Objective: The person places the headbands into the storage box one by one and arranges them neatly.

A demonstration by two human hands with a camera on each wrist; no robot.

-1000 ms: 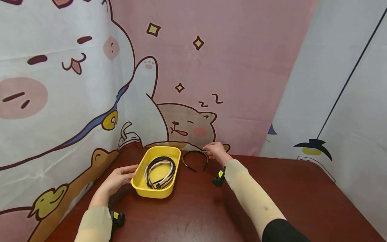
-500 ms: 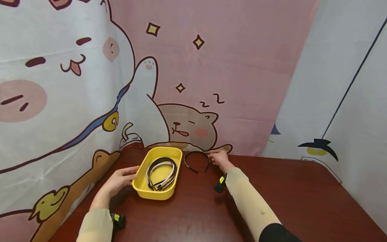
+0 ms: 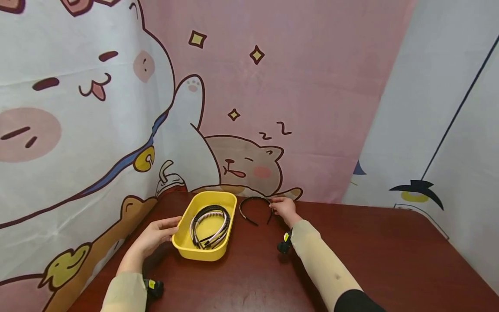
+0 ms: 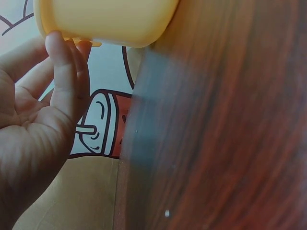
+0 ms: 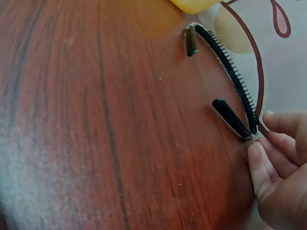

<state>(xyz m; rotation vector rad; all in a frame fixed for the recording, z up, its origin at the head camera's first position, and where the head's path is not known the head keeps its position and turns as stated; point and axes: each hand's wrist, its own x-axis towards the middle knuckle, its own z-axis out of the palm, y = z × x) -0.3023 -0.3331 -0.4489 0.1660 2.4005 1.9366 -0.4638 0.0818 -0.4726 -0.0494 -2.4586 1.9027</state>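
My right hand (image 3: 285,208) pinches one side of a black toothed headband (image 3: 246,212) between thumb and fingertips at the back of the table. In the right wrist view, the headband (image 5: 235,76) shows a comb-like inner edge, a glittery outer edge and both ends, the ends pointing away from the fingers. A yellow tray (image 3: 200,256) stands to its left. My left hand (image 3: 153,237) holds that tray by its left rim, fingertips against the outer wall. Several black and pale pink headbands (image 3: 210,240) lie stacked in the tray. The left wrist view shows only the tray's outside (image 4: 110,21).
The dark red wooden table (image 3: 304,277) ends at the back against a cartoon-printed cloth (image 3: 296,108). More of the cloth runs along the left side and behind the right end. A small black camera (image 3: 284,245) sits on the right wrist.
The right fingers have settled lower around the headband's right side. The left hand and tray stay together. The whole head view has shifted slightly.
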